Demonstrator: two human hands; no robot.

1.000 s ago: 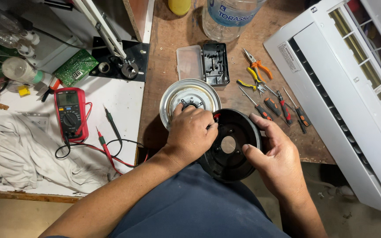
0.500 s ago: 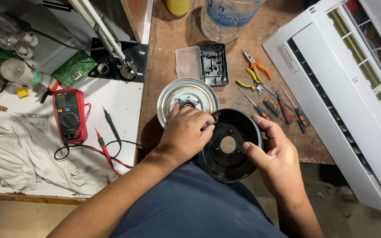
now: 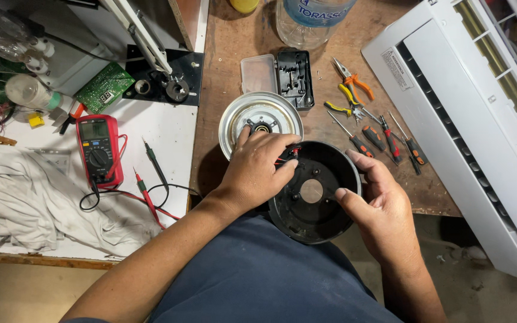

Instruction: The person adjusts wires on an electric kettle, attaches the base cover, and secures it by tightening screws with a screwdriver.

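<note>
Head view: at six o'clock of the wooden worktop, a black round housing is steadied at its three o'clock rim by the right hand, its grip clasping the edge. The left hand pinches red wires at eleven o'clock, beside a silver motor disc. Rigid, light plastic, seemingly; best held by the rim.

Repair workshop, worn wooden bench, red multimeter, pliers, screwdrivers, circuit board
</note>
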